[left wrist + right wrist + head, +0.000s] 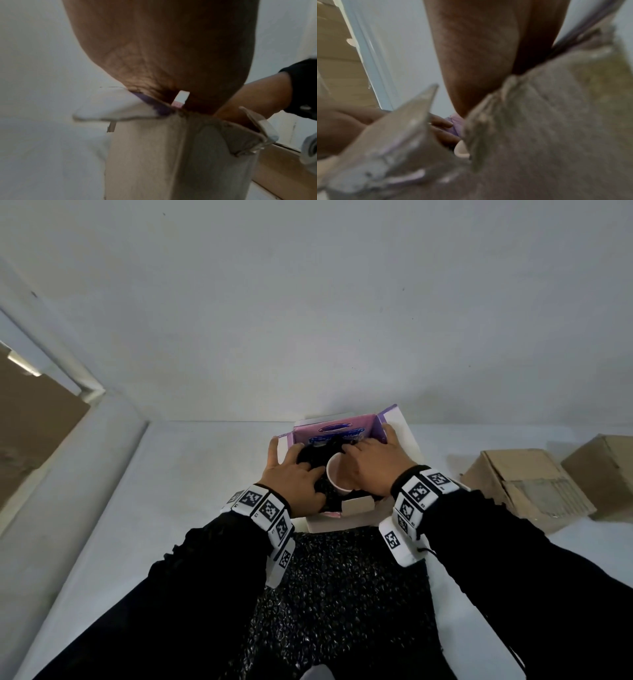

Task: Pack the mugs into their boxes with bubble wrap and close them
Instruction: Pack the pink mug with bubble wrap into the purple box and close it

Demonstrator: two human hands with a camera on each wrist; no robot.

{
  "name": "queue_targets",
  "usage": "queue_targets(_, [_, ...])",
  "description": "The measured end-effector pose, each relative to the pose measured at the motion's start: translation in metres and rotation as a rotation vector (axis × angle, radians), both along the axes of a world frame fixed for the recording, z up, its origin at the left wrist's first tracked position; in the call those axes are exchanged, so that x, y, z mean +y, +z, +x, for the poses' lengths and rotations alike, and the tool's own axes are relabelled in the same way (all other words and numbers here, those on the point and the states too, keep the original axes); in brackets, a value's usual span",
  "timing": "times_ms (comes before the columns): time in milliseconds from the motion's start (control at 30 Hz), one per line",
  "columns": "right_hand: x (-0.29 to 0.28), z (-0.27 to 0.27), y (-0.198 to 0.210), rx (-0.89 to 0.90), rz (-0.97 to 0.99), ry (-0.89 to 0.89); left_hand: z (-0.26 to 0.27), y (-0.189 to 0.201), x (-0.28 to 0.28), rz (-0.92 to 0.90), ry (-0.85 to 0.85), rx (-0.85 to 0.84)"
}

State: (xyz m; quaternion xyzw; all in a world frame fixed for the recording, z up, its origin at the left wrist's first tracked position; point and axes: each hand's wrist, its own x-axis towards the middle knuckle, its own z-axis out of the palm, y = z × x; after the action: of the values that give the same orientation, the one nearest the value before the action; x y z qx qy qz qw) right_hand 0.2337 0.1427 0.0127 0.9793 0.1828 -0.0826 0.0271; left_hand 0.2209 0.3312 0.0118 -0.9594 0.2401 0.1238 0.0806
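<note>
A white mug (337, 475), partly wrapped in black bubble wrap (310, 457), sits tilted in the mouth of an open white box with a purple inside (342, 429); its opening faces me. My left hand (297, 474) grips the wrapped mug from the left, with its little finger against the left flap. On the other side my right hand (371, 463) holds the mug, thumb by the rim and little finger against the right flap. The wrist views are blurred; they show the box wall (154, 155), a flap (399, 135) and the mug's rim (460, 148).
A sheet of black bubble wrap (342, 604) lies on the white table in front of the box, between my forearms. Two brown cardboard boxes (527, 487) (606, 470) stand at the right. A wall rises just behind the box.
</note>
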Motion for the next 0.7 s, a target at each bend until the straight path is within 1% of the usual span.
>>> queue_targets(100, [-0.004, 0.004, -0.003, -0.003, -0.065, -0.029, 0.002, 0.001, 0.000, 0.032, -0.016, -0.030])
queue_targets(167, [-0.008, 0.000, 0.000, -0.044, -0.042, -0.054, 0.001, 0.000, 0.003, 0.035, -0.019, -0.059])
queue_targets(200, [-0.011, -0.003, 0.002, -0.087, -0.008, -0.061, -0.002, -0.002, 0.004, -0.009, -0.016, -0.110])
queue_targets(233, [-0.015, -0.007, 0.004, -0.137, 0.043, -0.070, -0.006, -0.002, 0.006, -0.094, -0.014, -0.188])
queue_targets(300, [-0.024, -0.020, 0.007, -0.233, 0.166, -0.095, -0.019, -0.001, 0.011, -0.314, -0.041, -0.342])
queue_targets(333, [-0.029, -0.028, 0.007, -0.273, 0.213, -0.103, -0.027, 0.000, 0.014, -0.394, -0.072, -0.393])
queue_targets(400, [-0.038, -0.046, 0.005, -0.327, 0.265, -0.110, -0.044, -0.001, 0.020, -0.445, -0.144, -0.413])
queue_targets(467, [-0.043, -0.065, -0.002, -0.344, 0.289, -0.102, -0.053, -0.006, 0.022, -0.443, -0.179, -0.378])
queue_targets(533, [-0.046, -0.083, -0.010, -0.373, 0.351, -0.100, -0.056, -0.011, 0.023, -0.448, -0.145, -0.346])
queue_targets(600, [-0.047, -0.100, -0.014, -0.417, 0.459, -0.135, -0.055, -0.012, 0.020, -0.437, -0.090, -0.339])
queue_targets(700, [-0.048, -0.124, -0.027, -0.469, 0.619, -0.271, -0.054, -0.013, 0.020, -0.474, -0.016, -0.328])
